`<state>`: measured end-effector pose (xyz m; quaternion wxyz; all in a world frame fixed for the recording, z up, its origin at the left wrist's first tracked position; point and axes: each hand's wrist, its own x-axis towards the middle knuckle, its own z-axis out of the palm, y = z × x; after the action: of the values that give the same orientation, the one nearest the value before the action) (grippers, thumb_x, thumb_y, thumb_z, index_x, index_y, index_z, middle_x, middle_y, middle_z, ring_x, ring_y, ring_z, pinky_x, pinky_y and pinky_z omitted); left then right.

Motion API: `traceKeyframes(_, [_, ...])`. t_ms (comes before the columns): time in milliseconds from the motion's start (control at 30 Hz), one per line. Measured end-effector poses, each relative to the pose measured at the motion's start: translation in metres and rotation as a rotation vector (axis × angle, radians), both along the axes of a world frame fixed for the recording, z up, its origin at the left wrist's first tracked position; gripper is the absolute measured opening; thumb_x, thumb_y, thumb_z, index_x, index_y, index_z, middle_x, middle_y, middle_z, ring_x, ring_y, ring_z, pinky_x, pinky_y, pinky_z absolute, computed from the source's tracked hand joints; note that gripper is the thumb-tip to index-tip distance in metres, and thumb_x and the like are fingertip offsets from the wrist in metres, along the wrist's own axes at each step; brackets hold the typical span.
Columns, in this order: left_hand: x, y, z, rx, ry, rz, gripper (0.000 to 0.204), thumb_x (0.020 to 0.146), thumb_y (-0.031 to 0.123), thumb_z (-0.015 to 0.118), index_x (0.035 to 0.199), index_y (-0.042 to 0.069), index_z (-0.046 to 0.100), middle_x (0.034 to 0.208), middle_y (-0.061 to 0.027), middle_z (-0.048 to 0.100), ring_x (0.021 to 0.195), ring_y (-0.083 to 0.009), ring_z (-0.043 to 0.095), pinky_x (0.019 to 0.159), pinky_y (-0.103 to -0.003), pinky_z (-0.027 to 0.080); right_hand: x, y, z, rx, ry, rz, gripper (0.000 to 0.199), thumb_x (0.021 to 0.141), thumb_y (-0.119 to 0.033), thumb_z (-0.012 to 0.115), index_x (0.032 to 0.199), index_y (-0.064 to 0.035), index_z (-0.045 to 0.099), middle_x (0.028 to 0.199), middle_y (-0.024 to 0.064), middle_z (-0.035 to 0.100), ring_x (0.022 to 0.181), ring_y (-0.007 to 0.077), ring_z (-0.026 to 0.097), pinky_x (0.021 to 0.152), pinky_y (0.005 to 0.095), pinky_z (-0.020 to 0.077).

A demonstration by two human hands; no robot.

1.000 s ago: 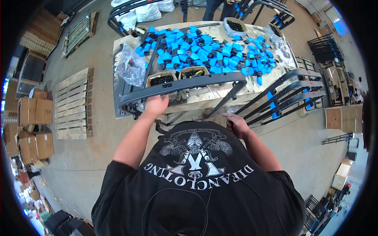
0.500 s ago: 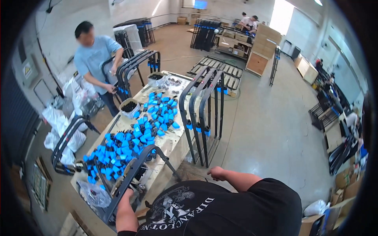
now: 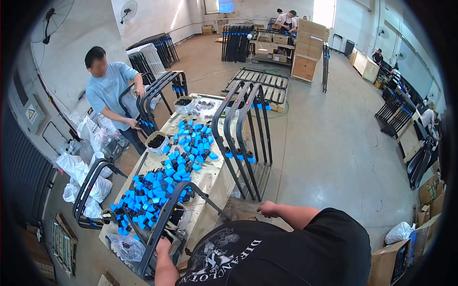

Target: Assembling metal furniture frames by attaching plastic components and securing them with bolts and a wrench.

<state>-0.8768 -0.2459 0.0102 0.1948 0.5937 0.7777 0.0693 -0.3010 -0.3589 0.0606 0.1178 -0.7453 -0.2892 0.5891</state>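
Note:
A black curved tube frame (image 3: 161,224) stands over the near end of the worktable, one leg reaching down past the table's right edge. My left hand (image 3: 163,245) is against or just beside its near tube; the fingers are mostly hidden, so whether they grip it cannot be seen. Beside that hand, partly under the frame, is a container of small black parts (image 3: 177,217). My right hand (image 3: 268,209) hangs off the table's right side with curled fingers, nothing visible in it. Blue-and-black plastic pieces (image 3: 150,190) lie heaped on the table left of the frame.
Black tube frames (image 3: 244,126) stand along the table's right side. Across the table, a co-worker (image 3: 109,90) in light blue handles similar frames (image 3: 155,97). Tubs of black parts (image 3: 156,142) and a clear plastic bag (image 3: 125,248) sit on the table. White sacks (image 3: 86,174) lie left.
The head view has shifted, so the table's near end appears farther right and lower. My left hand stays by the frame and my right hand stays off the table's side. The co-worker remains at the frames.

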Motion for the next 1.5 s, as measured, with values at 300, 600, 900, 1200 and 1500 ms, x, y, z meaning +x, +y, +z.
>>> traceKeyframes(300, [0.006, -0.016, 0.030, 0.265, -1.197, 0.724, 0.023, 0.101, 0.024, 0.057, 0.083, 0.011, 0.055, 0.071, -0.0010, 0.051, 0.053, -0.0148, 0.043, 0.046, -0.028, 0.036, -0.066, 0.066, -0.026, 0.263, 0.097, 0.314, 0.020, 0.090, -0.021, 0.061, 0.098, -0.0050, 0.069, 0.072, 0.0086, 0.060, 0.054, 0.0196, 0.056, 0.047, 0.0375, 0.0446])
traceKeyframes(600, [0.164, -0.064, 0.183, -0.062, -1.001, -0.076, 0.018, 0.097, 0.016, 0.065, 0.101, -0.002, 0.065, 0.077, -0.0059, 0.066, 0.058, -0.0109, 0.061, 0.049, -0.026, 0.048, -0.188, 0.112, 0.071, 0.013, 0.804, 0.228, 0.029, 0.099, -0.035, 0.052, 0.091, -0.0116, 0.067, 0.073, 0.0006, 0.056, 0.061, 0.0151, 0.051, 0.051, 0.0304, 0.0376])
traceKeyframes(900, [0.177, -0.058, 0.167, 0.193, -0.703, -0.255, 0.030, 0.091, 0.018, 0.073, 0.110, -0.004, 0.068, 0.086, -0.0113, 0.072, 0.077, -0.0143, 0.068, 0.071, -0.029, 0.054, -0.202, 0.116, 0.085, -0.095, 0.990, 0.368, 0.038, 0.105, -0.044, 0.043, 0.090, -0.0126, 0.058, 0.063, -0.0047, 0.043, 0.046, 0.0076, 0.031, 0.041, 0.0258, 0.0216])
traceKeyframes(1200, [0.196, -0.051, 0.183, 0.216, -0.406, -0.417, 0.023, 0.089, 0.018, 0.074, 0.099, -0.002, 0.071, 0.081, -0.0108, 0.070, 0.070, -0.0163, 0.065, 0.067, -0.032, 0.052, -0.213, 0.124, 0.086, 0.064, 0.836, 0.532, 0.059, 0.102, -0.065, 0.035, 0.095, -0.0142, 0.063, 0.058, -0.0068, 0.036, 0.044, 0.0069, 0.027, 0.041, 0.0260, 0.0209])
traceKeyframes(1500, [0.219, -0.035, 0.212, -0.023, -0.534, -0.325, 0.021, 0.088, 0.018, 0.074, 0.094, -0.002, 0.073, 0.083, -0.0128, 0.074, 0.075, -0.0204, 0.071, 0.072, -0.032, 0.054, -0.214, 0.137, 0.092, 0.141, 0.661, 0.663, 0.067, 0.099, -0.072, 0.032, 0.096, -0.0162, 0.069, 0.069, -0.0010, 0.053, 0.049, 0.0106, 0.042, 0.044, 0.0277, 0.0331])
